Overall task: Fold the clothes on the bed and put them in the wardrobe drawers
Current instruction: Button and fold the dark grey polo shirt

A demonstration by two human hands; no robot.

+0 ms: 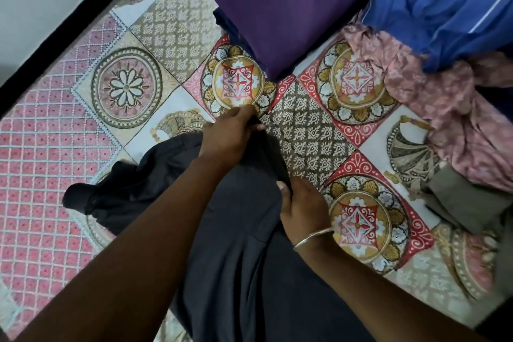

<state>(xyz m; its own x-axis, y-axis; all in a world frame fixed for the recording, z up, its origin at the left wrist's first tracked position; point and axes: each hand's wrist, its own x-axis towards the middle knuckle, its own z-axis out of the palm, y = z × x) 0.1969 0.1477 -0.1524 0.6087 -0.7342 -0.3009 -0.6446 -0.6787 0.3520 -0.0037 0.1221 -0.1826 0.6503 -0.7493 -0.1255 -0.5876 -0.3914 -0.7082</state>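
A dark grey garment [241, 230] lies crumpled on the patterned bedsheet [127, 86], running from the bottom centre up to the middle. My left hand [227, 136] grips its far edge near the middle of the bed. My right hand [302, 205], with a thin bangle on the wrist, pinches the garment's right edge a little nearer to me. A folded purple cloth [280, 8] rests on a dark blue one at the top centre. A blue garment [444, 3] and a pink floral garment [444, 103] lie heaped at the upper right.
An olive-grey cloth [466, 200] lies at the right edge below the pink heap. The bed's dark edge [69, 22] runs diagonally across the upper left, with pale floor beyond it. Bare sheet shows on the left side of the bed.
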